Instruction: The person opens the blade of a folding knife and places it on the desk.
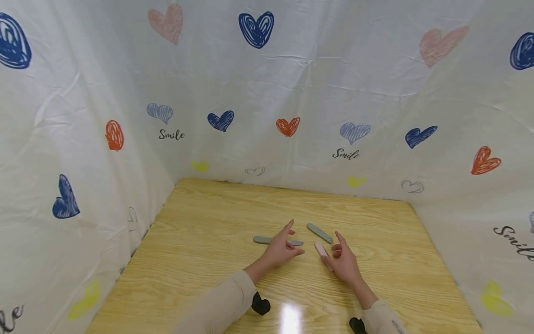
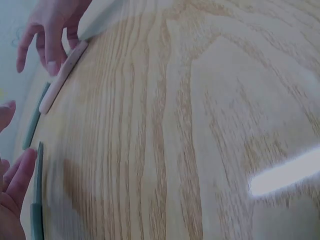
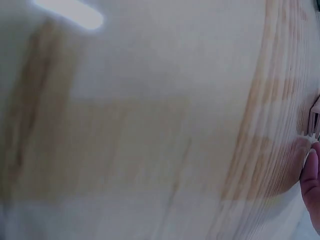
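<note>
My left hand (image 1: 281, 248) hovers over a grey-green folding comb (image 1: 262, 240), index finger and thumb spread. The comb's thicker handle shows to the left and its thinner part (image 2: 39, 170) reaches right beneath the fingers. By its thumb and a bent finger my right hand (image 1: 345, 265) pinches a pink folding comb (image 1: 320, 248), index finger pointing forward. A pale toothed edge (image 3: 309, 135) shows close to the right thumb in the right wrist view. Another grey-green folding comb (image 1: 319, 233) lies slantwise ahead of the right hand, touched by neither hand. The right hand partly hides the pink comb.
All three combs are on a wood-grain table (image 1: 200, 213). A white curtain (image 1: 308, 93) with printed hearts stands around its back and sides. Bright light reflects off the table's near part. Dark heart-shaped pieces (image 1: 260, 304) sit at both wrists.
</note>
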`<state>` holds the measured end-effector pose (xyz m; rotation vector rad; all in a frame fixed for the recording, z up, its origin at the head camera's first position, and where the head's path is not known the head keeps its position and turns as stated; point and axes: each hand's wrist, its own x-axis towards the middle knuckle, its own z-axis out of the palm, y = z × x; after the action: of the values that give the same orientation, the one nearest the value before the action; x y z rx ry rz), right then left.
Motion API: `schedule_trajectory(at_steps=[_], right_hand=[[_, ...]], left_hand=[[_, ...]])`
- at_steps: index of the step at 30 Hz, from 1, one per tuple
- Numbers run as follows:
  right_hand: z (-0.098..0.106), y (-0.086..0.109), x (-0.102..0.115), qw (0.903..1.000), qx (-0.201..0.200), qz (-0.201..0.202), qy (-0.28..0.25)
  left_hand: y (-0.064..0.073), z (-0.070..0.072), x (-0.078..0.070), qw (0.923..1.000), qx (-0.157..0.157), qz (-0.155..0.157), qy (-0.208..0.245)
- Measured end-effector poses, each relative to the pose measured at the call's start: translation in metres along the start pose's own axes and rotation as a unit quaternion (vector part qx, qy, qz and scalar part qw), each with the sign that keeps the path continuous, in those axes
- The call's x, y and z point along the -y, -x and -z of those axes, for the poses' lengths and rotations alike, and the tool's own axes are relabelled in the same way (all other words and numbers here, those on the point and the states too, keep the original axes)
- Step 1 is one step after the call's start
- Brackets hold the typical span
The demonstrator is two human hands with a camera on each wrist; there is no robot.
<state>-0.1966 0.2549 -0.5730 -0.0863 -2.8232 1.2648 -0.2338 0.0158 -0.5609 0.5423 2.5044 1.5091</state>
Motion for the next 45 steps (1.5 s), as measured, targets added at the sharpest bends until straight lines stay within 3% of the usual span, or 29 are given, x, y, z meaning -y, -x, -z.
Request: schedule_trajectory(at_steps=[6,11,16,23,32,39,45], right_hand=[[-0.005,0.001,0.000,0.9999,0.001,0.007,-0.007],[-0.009,0.001,0.000,0.9999,0.008,0.012,-0.005],[-0.010,0.002,0.001,0.9996,0.008,0.025,-0.009],[-0.011,0.004,-0.001,0.9980,0.024,0.051,-0.029],[-0.010,0.007,0.000,0.9962,0.034,0.067,-0.043],[-0.007,0.009,-0.005,0.9937,0.062,0.083,-0.042],[-0.003,0.012,-0.009,0.9829,0.093,0.156,-0.030]], left_hand=[[-0.003,-0.025,-0.003,0.9996,0.024,0.008,0.008],[-0.003,-0.038,-0.009,0.9988,0.047,-0.007,0.008],[-0.004,-0.046,-0.013,0.9962,0.078,-0.032,-0.019],[-0.009,-0.052,-0.010,0.9984,0.052,-0.012,-0.017],[-0.010,-0.051,-0.008,0.9989,0.014,0.011,0.042],[-0.008,-0.056,-0.006,0.9895,0.000,0.058,0.133],[-0.003,-0.058,-0.001,0.9813,-0.012,0.078,0.176]])
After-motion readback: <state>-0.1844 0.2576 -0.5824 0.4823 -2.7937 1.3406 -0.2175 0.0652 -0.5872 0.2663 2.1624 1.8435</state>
